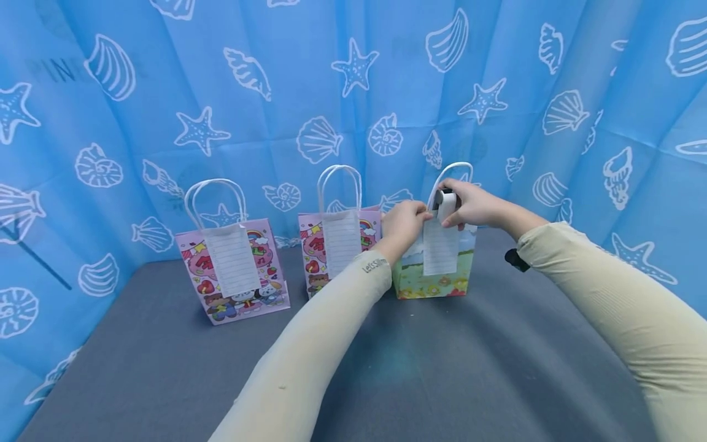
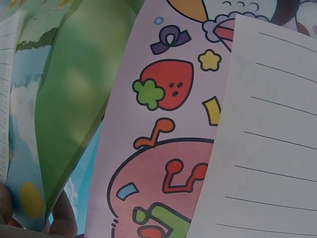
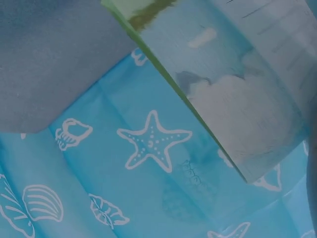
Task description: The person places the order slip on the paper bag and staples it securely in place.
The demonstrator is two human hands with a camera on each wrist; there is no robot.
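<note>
A green and sky-blue paper gift bag (image 1: 432, 290) with a white handle stands at the right of the row. A lined paper slip (image 1: 440, 252) hangs over its front. My right hand (image 1: 476, 204) grips a small white and black stapler (image 1: 446, 205), held at the bag's top edge over the upper end of the slip. At that bag's upper left, my left hand (image 1: 404, 222) pinches the rim; in the left wrist view its fingers (image 2: 63, 218) show on both sides of the bag wall. The right wrist view shows the bag's side (image 3: 233, 114), not the stapler.
Two pink cartoon gift bags stand to the left, one at the far left (image 1: 272, 258) and one in the middle (image 1: 309, 248), each with a lined slip in front. Behind hangs a blue shell-patterned curtain (image 1: 287, 80). Everything stands on a grey tabletop (image 1: 442, 368).
</note>
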